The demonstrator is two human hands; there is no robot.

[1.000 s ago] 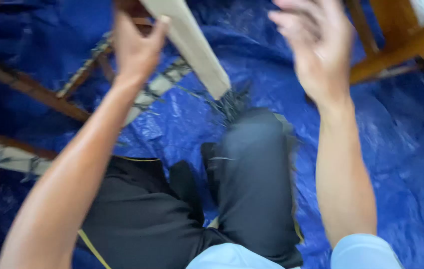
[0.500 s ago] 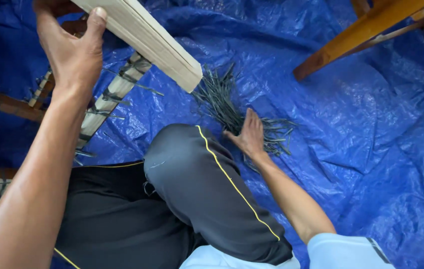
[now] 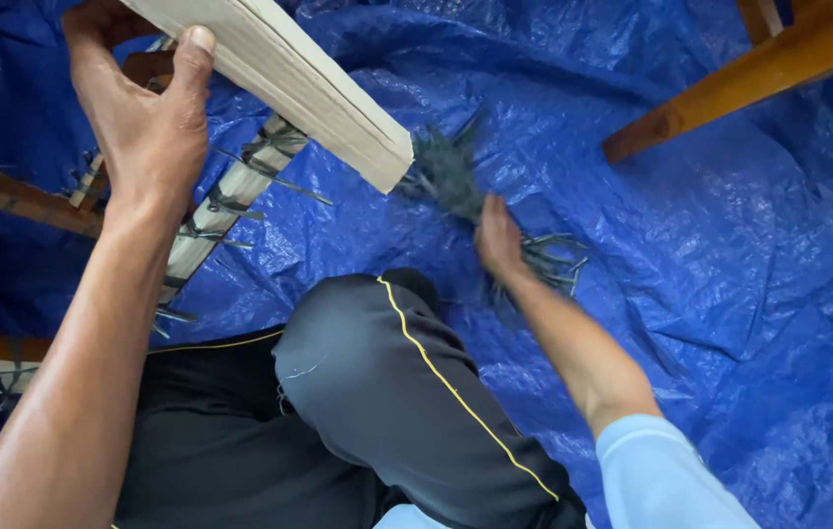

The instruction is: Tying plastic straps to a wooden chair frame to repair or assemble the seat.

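My left hand (image 3: 137, 118) grips a pale flat wooden plank (image 3: 289, 73) that slants from the upper left down toward the middle. My right hand (image 3: 499, 240) reaches down onto a loose pile of thin dark ties (image 3: 460, 181) lying on the blue tarp (image 3: 710, 255), with its fingers in the pile. Whether the fingers have closed on any ties is hidden by motion blur. My bent knee in dark trousers (image 3: 387, 392) sits between the two arms.
A pale slat bound with several dark ties (image 3: 220, 211) runs under the plank at left. Brown wooden rails lie at the left edge (image 3: 15, 196) and at the upper right (image 3: 749, 73). The tarp is crinkled all around.
My right hand came down from mid-air onto the tie pile and now sits a little nearer my knee. My left hand keeps hold of the plank.
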